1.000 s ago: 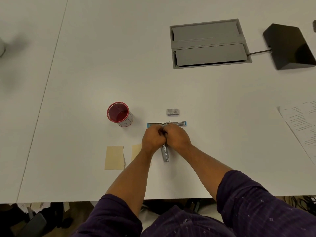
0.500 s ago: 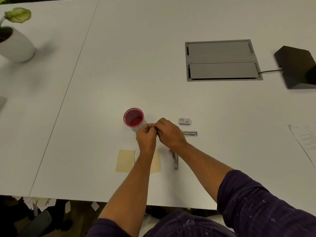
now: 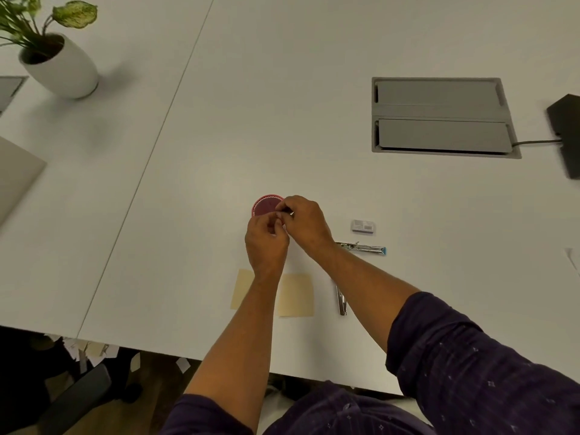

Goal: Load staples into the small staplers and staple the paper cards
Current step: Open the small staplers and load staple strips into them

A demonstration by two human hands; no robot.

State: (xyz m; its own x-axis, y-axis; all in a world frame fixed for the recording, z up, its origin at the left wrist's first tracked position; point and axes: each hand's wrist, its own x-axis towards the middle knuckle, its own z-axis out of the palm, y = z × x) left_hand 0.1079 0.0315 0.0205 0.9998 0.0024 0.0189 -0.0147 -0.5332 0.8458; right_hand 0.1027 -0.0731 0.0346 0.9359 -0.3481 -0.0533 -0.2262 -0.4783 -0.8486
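We see two staplers: one (image 3: 362, 247) opened flat beside the right forearm, one (image 3: 341, 301) right of the paper cards (image 3: 296, 295). Left hand (image 3: 266, 243) and right hand (image 3: 303, 219) meet, fingers curled, over the red cup (image 3: 263, 206); what they pinch we cannot tell.

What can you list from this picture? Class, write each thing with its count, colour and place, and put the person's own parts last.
table: one, white, under everything
red cup: one, centre, partly behind the hands
paper cards: two, tan, near front edge
stapler: one, metal with blue tip, opened out, right of the hands
staple box: one, small, pale, behind the stapler
cable hatch: one, grey, set into the table, far right
black device: one, right edge
potted plant: one, white pot, far left
left hand: fingers curled, over the cup
right hand: fingers pinched, contents unclear
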